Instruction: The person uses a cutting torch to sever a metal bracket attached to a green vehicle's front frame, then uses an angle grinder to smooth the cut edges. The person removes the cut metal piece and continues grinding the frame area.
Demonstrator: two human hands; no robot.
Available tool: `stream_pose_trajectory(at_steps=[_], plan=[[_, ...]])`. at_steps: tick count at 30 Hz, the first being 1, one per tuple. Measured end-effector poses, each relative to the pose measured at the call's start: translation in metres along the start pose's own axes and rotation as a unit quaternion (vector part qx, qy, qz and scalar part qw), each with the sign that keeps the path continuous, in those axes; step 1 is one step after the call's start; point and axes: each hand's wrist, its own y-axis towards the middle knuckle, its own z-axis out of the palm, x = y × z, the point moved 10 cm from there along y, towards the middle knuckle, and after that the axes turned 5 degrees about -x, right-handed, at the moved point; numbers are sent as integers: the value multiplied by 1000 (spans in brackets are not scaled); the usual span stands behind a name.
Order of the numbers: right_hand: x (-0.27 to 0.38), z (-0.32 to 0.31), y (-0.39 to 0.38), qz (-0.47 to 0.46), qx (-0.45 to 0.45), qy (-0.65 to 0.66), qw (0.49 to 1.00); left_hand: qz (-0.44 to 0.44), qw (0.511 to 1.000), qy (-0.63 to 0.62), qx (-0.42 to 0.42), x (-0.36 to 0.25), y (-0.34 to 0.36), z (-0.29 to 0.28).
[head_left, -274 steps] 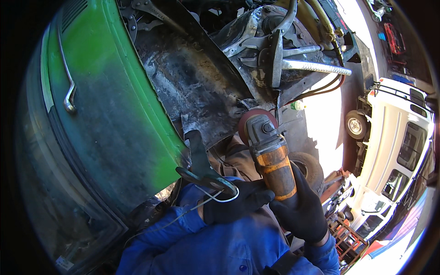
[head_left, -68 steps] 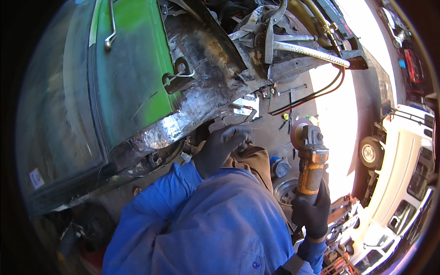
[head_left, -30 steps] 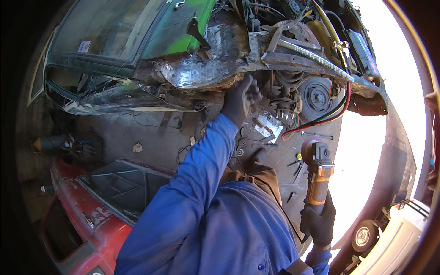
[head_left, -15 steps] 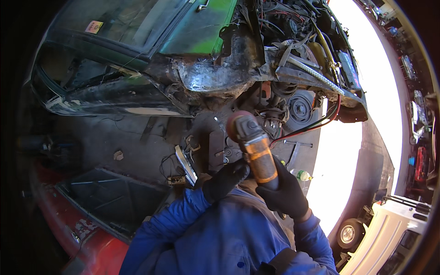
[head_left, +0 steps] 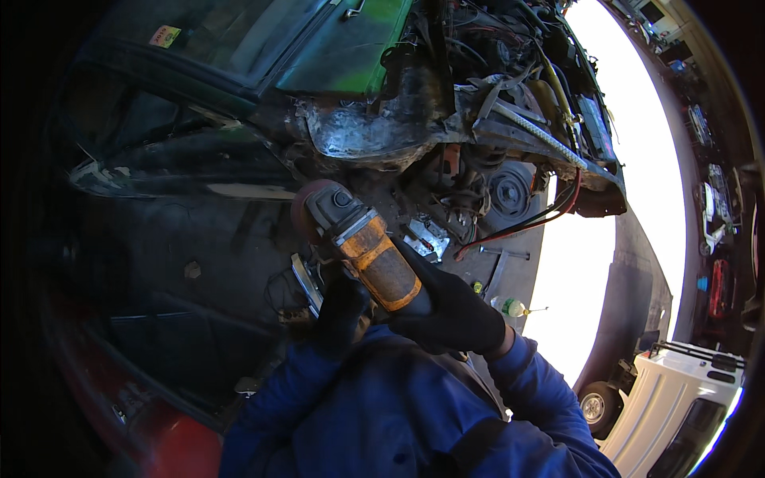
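Angle grinder now higher, nearer the wreck, both hands gripping.

A small yellow-and-red sticker sits on the car's windscreen, upper left

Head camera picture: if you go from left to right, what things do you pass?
Red car body part → left hand → orange angle grinder → right hand → pulley wheel → white vehicle.
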Motion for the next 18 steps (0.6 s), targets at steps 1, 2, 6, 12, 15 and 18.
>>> stream_pose_trajectory(at_steps=[1,2,6,12,15,18], plan=[[0,-5,6,-41,8,-11,999,-10,997,-81,-7,1,0,4],[0,-9,11,-82,15,-21,996,14,998,-55,-21,-2,1,11],[-23,-37,23,-161,64,-36,984,82,984,109,-115,-17,5,50],[-82,-103,35,-235,69,0,970,-27,941,-141,-307,20,21,75],[-133,-156,61,-137,18,77,987,-34,915,-138,-376,24,13,59],[-167,-207,95,-69,-60,306,948,-35,892,-51,-447,22,-8,30]])
